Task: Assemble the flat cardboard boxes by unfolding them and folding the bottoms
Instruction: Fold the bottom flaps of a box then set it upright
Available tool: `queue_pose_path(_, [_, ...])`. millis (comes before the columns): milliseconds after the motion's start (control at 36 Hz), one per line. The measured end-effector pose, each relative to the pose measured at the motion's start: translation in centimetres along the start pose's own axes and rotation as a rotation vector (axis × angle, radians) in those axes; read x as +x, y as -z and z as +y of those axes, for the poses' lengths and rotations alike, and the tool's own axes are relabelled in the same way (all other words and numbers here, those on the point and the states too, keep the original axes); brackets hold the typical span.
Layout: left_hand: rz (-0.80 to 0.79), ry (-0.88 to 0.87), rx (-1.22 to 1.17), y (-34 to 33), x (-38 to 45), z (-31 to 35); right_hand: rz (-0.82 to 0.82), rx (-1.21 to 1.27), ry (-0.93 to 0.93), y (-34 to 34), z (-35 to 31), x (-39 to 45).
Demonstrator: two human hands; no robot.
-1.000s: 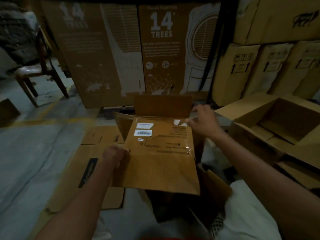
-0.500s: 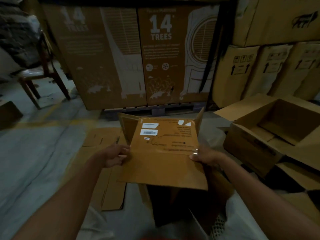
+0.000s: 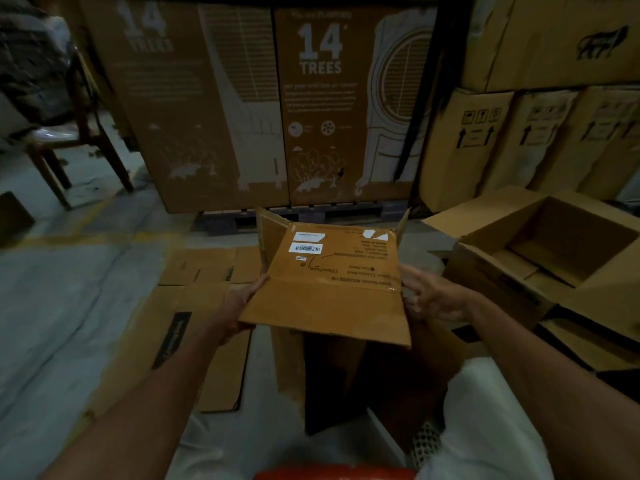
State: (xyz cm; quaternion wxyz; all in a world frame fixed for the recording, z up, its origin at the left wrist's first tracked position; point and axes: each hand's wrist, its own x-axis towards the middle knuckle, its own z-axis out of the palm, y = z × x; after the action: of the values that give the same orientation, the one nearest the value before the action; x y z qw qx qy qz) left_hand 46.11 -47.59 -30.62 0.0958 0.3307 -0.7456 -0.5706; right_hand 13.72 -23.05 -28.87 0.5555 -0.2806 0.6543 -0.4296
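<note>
I hold a brown cardboard box (image 3: 332, 299) in front of me, its labelled panel facing up with a barcode sticker and upside-down print. Two small flaps stand up at its far corners. My left hand (image 3: 239, 304) grips the box's left edge, fingers tucked under the panel. My right hand (image 3: 433, 296) lies against the right side with fingers spread and fairly straight. The near flap juts toward me over a dark open carton (image 3: 349, 382) below.
Flat cardboard sheets (image 3: 204, 306) lie on the grey floor to the left. An assembled open box (image 3: 498, 271) sits at the right. Tall printed cartons (image 3: 242, 116) and stacked boxes (image 3: 519, 140) wall off the back. A wooden chair (image 3: 83, 133) stands far left.
My right hand left the far flap and came back to the box's right side. The far flap no longer stands up. The box rose slightly toward me.
</note>
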Motion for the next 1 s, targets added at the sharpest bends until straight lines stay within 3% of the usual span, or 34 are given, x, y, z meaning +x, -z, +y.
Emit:
queue_pose_path(56, [-0.002, -0.044, -0.137, -1.0, 0.4, -0.2, 0.016, -0.088, -0.049, -0.2, 0.5, -0.2])
queue_pose_path(139, [0.181, -0.064, -0.185, -3.3, 0.7, 0.7, 0.113, -0.57, -0.075, -3.0, 0.0, -0.8])
queue_pose_path(194, [0.261, -0.085, -0.189, -4.5, 0.9, 0.7, 0.229, -0.723, -0.055, -4.7, -0.1, -1.0])
queue_pose_path(278, [0.287, -0.115, 0.024, -4.6, 0.6, 1.0, 0.506, -0.44, -0.041, -6.3, 0.1, -0.8])
queue_pose_path(333, [0.212, -0.115, 0.076, -3.6, 1.0, 0.8, 0.667, -0.412, -0.074, -4.9, 1.3, 1.0])
queue_pose_path(444, [0.028, -0.104, 0.227, -0.1, 1.1, -0.7, 0.529, -0.778, -0.044, -1.4, 2.9, 3.9])
queue_pose_path(500, [-0.041, -0.037, 0.225, 0.7, 0.7, -0.7, 0.452, -0.82, 0.017, -3.0, 0.9, 2.0])
queue_pose_path(556, [0.008, -0.023, 0.143, 0.8, 0.4, -0.7, 0.395, -0.74, 0.008, -3.7, -0.3, 0.9])
queue_pose_path(611, [0.023, 0.003, 0.113, 1.1, -0.1, -0.8, 0.323, -0.423, -0.09, -3.8, -1.0, 0.3])
queue_pose_path(694, [0.086, 0.02, 0.188, 2.0, 0.3, -1.6, 0.385, -0.059, -0.206, -3.6, -0.8, 0.8])
queue_pose_path(806, [0.103, -0.042, 0.378, 2.6, 1.5, -2.3, 0.455, 0.022, -0.27, -5.5, -0.2, 2.5])
queue_pose_path(889, [0.137, -0.033, 0.348, 1.6, 2.2, -0.4, 0.404, 0.009, -0.222, -6.9, -0.7, 3.0])
queue_pose_path(1000, [0.217, 0.044, 0.285, 0.2, 3.3, 1.0, 0.461, -0.005, -0.167, -7.6, -0.9, 3.3])
